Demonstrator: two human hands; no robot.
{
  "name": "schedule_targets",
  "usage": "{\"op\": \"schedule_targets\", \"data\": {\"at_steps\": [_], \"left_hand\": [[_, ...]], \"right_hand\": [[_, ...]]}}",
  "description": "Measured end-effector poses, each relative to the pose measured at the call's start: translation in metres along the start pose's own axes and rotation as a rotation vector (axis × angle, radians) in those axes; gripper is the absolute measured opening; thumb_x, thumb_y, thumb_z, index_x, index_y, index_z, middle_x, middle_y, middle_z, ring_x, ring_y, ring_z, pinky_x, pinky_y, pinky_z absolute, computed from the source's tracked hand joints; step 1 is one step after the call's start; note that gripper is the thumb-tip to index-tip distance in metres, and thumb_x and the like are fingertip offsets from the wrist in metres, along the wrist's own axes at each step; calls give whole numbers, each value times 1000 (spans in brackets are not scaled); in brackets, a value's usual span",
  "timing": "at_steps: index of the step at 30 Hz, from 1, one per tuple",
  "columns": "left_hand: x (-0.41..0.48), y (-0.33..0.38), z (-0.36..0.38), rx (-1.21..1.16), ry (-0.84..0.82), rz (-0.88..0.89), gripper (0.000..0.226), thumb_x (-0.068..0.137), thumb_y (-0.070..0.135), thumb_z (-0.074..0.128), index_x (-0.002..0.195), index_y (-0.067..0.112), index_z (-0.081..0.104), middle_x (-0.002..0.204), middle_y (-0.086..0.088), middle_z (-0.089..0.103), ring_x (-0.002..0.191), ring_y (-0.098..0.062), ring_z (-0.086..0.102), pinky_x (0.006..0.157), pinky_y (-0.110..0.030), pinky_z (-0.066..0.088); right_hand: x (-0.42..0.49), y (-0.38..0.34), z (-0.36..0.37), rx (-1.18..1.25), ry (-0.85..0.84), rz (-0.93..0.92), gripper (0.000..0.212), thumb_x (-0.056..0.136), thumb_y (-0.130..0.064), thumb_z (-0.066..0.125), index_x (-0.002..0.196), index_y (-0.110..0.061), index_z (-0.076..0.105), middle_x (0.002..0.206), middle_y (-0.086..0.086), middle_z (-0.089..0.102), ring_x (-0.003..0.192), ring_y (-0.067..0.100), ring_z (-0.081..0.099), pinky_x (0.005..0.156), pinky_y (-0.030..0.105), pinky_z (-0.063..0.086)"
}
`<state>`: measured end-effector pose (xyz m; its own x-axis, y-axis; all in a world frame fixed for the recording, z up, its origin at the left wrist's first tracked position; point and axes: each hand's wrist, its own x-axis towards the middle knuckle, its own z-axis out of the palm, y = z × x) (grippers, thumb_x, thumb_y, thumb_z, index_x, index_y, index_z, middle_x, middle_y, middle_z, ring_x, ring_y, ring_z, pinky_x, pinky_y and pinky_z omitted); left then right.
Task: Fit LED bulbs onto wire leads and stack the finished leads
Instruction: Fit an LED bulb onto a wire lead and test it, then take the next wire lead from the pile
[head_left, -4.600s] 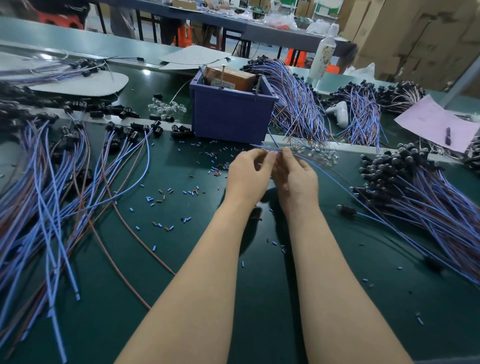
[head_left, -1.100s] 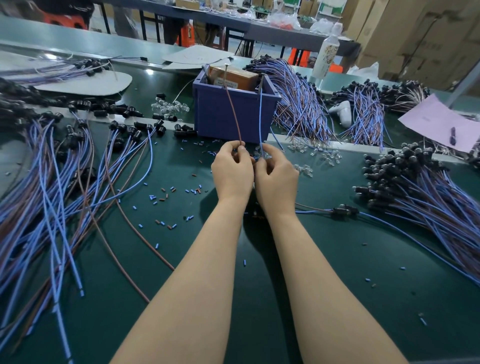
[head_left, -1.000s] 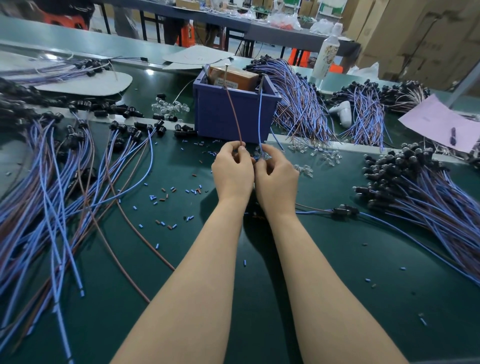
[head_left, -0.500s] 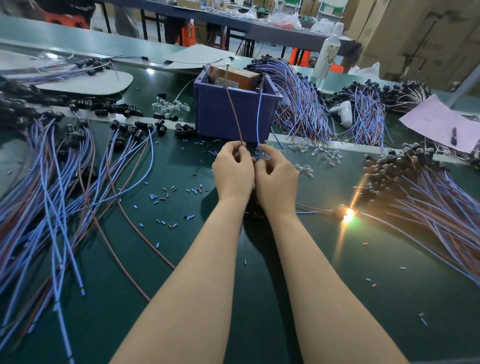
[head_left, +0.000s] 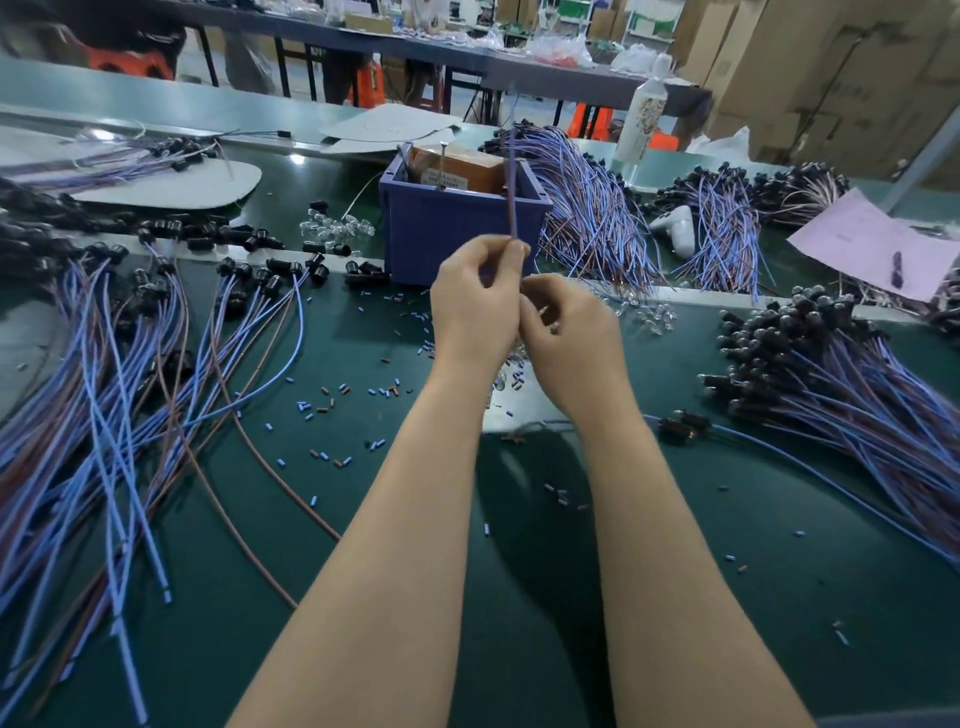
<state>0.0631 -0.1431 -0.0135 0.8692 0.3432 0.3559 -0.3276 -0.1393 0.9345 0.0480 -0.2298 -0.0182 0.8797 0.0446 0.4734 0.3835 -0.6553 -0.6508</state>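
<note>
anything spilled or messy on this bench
Yes: tiny blue and brown tube-like bits lie scattered across the green table mat in front of the dark blue plastic box, loose rather than binned. Clear LED bulbs lie loose nearby too.

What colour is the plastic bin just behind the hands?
The bin is dark blue, shading toward purple. It shows best in the head view.
</note>
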Motion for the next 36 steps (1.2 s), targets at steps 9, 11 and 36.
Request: {"op": "schedule_targets", "data": {"at_steps": [9, 11, 36], "left_hand": [[-28, 64, 59, 92, -140, 183, 34, 96, 36, 51, 76, 10, 60, 63, 7, 54, 55, -4, 48, 56, -13, 38], [-46, 65, 84, 65, -389, -117, 58, 98, 48, 38, 73, 1, 60, 53, 0, 49, 42, -11, 44, 45, -17, 34], [-92, 17, 222, 59, -645, -356, 37, 94, 24, 46, 67, 5, 61, 67, -11, 63, 64, -25, 54, 66, -31, 46]], "right_hand": [[5, 13, -90, 50, 535, 57, 26, 96, -24, 51, 81, -6, 63, 67, 2, 61, 59, 13, 52, 59, 20, 42], [0, 24, -113, 181, 722, 137, 26, 98, -23, 48, 81, -12, 64, 67, 2, 62, 60, 15, 56, 61, 29, 47], [-68, 131, -161, 1036, 1170, 815, 19, 95, -11, 44, 81, -15, 56, 72, -1, 60, 57, 7, 59, 50, 15, 47]]}}
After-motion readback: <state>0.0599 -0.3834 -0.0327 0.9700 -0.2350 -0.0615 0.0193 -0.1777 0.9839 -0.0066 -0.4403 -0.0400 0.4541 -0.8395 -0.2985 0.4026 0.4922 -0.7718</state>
